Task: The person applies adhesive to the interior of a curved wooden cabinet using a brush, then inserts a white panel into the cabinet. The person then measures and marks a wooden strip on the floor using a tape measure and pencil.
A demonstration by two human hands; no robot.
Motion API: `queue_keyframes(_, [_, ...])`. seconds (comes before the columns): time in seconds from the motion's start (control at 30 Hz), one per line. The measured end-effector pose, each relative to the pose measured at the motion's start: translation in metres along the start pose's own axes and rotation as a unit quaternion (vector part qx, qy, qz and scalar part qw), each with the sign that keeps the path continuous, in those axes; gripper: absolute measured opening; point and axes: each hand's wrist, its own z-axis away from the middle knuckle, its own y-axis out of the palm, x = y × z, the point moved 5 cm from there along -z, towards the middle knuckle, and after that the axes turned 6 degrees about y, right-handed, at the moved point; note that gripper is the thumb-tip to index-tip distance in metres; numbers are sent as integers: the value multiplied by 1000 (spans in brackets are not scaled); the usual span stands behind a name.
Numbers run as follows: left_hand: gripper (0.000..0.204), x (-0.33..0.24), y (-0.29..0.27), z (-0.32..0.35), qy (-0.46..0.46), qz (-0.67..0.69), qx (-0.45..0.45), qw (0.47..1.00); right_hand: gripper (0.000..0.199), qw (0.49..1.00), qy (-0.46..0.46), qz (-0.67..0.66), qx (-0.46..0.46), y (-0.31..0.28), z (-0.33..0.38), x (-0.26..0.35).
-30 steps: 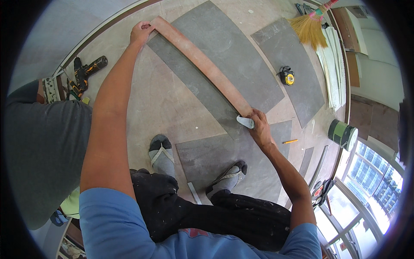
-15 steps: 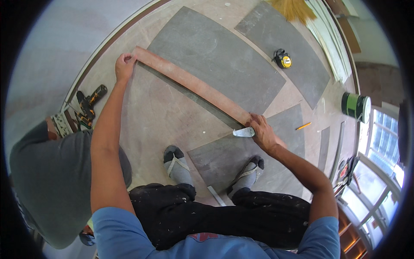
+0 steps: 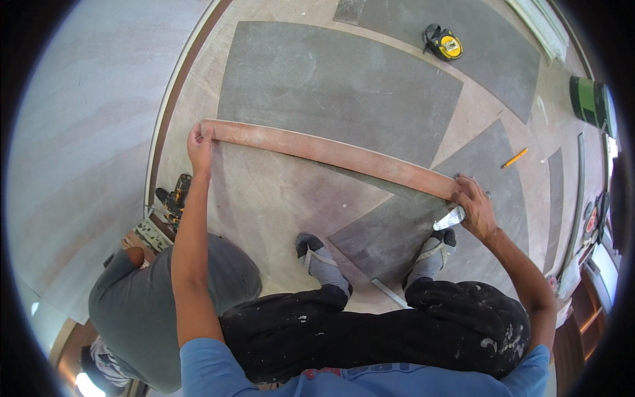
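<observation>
A long, narrow reddish-brown strip (image 3: 331, 152) spans the space between my two hands, above the floor and the near edge of a grey sheet (image 3: 337, 92). My left hand (image 3: 200, 151) pinches its left end. With my right hand (image 3: 477, 210) I grip the right end. A shiny metal tool (image 3: 450, 218), flat at its visible end, also sticks out of my right hand; its handle is hidden in my palm, so its exact kind does not show. Below my right hand lies another grey sheet (image 3: 383, 231), partly under my foot.
A yellow-and-black tape measure (image 3: 446, 45) rests on a far grey sheet (image 3: 489, 66). An orange pencil (image 3: 514, 157) lies to the right, near a green-and-black bucket (image 3: 589, 102). A cordless drill (image 3: 175, 198) is at left, beside a crouching person in grey (image 3: 198, 291).
The strip has swung to a flatter slant, its left end coming nearer, with both hands still on it. My view has shifted, so the surroundings sit differently in the picture.
</observation>
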Motion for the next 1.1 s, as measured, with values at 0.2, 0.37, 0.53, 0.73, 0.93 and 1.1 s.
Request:
queue_keyframes(0.2, [50,-13,3,4,-58,66,9,996,19,992,111,34,-42,9,1,6])
queue_keyframes(0.37, [47,-17,3,0,-32,58,-26,997,18,994,97,26,-51,9,6,0])
queue_keyframes(0.53, [43,-22,7,-5,-4,75,-4,997,21,994,98,5,-57,13,5,-3])
queue_keyframes(0.73, [39,-27,8,-10,-34,25,-6,999,26,994,96,4,-49,13,4,-3])
queue_keyframes(0.93, [41,-22,7,-12,-27,32,-5,999,27,994,101,29,-42,11,4,-2])
queue_keyframes(1.1, [45,-14,3,-16,-14,12,-2,1000,24,994,98,23,-48,14,6,-6])
